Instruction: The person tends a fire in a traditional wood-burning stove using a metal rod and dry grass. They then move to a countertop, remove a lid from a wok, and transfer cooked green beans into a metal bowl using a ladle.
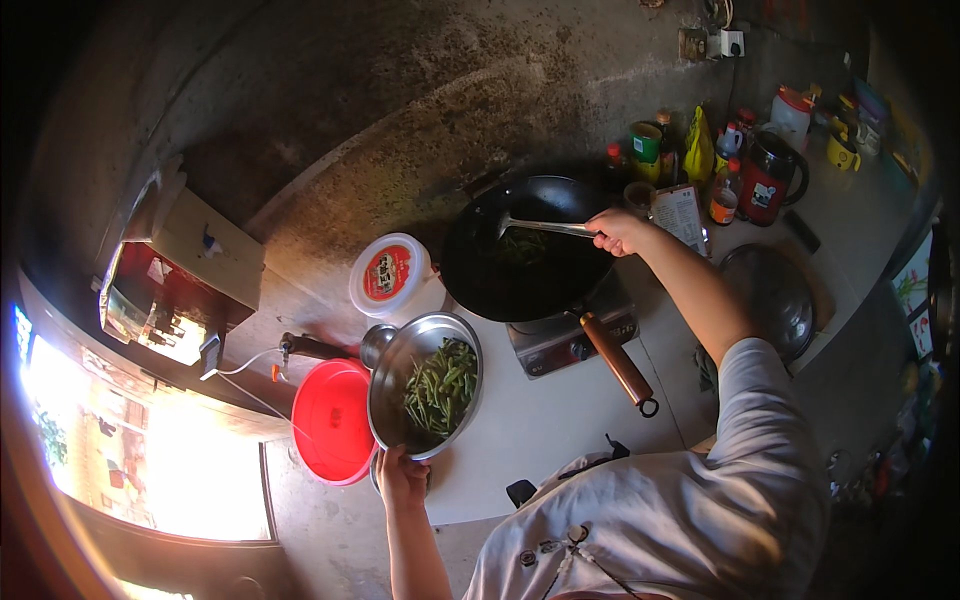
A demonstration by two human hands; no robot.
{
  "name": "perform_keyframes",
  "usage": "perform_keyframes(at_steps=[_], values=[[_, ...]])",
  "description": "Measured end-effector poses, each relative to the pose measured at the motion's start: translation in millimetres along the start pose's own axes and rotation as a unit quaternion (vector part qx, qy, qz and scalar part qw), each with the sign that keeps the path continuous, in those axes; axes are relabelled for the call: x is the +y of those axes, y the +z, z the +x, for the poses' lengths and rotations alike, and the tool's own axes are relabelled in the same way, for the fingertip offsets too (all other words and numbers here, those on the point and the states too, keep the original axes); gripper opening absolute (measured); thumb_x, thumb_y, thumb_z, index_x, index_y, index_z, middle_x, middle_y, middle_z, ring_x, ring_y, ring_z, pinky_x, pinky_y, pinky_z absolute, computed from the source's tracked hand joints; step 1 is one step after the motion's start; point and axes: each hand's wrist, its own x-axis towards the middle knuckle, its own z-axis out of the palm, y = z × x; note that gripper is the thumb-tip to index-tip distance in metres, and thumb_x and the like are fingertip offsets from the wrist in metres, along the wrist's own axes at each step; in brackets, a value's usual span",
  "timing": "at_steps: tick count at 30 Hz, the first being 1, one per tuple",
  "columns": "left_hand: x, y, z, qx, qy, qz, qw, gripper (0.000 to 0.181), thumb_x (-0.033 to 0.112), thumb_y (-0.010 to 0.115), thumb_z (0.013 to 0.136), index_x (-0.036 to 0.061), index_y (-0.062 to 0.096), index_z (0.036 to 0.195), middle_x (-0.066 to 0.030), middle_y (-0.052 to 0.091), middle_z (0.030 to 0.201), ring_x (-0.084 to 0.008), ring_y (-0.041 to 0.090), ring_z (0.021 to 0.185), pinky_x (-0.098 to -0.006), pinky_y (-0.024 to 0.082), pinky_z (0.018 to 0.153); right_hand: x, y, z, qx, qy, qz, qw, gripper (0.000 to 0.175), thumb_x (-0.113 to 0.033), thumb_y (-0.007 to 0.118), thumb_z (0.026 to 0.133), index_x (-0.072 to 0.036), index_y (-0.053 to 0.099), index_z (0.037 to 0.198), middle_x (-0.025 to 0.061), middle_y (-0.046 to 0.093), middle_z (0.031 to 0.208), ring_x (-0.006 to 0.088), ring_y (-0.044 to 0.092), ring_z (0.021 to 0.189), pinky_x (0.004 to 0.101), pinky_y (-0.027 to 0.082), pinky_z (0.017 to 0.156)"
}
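Note:
My right hand [619, 231] grips the handle of a metal spatula [551, 225], whose head is inside a black wok [487, 281]. A few dark green pieces [525, 246] lie in the wok, partly in shadow. The wok sits on a portable cooktop [540, 358], its wooden handle [616, 364] pointing towards my body. My left hand [403, 478] holds the near rim of a steel bowl [469, 341] at its lower edge. Cut green beans [442, 390] fill part of this bowl, which is tilted.
A red plastic basin [322, 420] and a lidded white tub [390, 276] stand at the left. Behind the wok's right side are bottles [725, 196], a dark red electric jug [766, 180] and a printed card [679, 217]. A round dark lid [772, 296] lies beyond my right forearm.

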Motion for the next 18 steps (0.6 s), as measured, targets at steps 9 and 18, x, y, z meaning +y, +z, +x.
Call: perform_keyframes(at_steps=[9, 18], values=[[0, 12, -2, 0.021, 0.001, -0.012, 1.0, 0.017, 0.005, 0.043, 0.078, 0.002, 0.05, 0.094, -0.0083, 0.056, 0.063, -0.019, 0.051, 0.041, -0.0263, 0.043, 0.036, -3, 8, -7, 0.009, -0.007, -0.071, 0.997, 0.012, -0.021, 0.048, 0.086, -0.011, 0.052, 0.092, 0.0004, 0.041, 0.055, 0.0032, 0.027, 0.036, 0.0176, 0.019, 0.031], [2, -5, -11, -0.066, 0.022, 0.082, 0.994, 0.024, 0.007, 0.043, 0.078, 0.001, 0.05, 0.1, -0.0093, 0.059, 0.086, -0.0185, 0.057, 0.07, -0.0269, 0.045, 0.052, -46, -1, -116, 0.189, -0.323, -0.613, 0.696, 0.017, -0.025, 0.058, 0.074, -0.011, 0.066, 0.073, 0.0119, 0.062, 0.071, 0.025, 0.061, 0.068, 0.0345, 0.047, 0.062]])
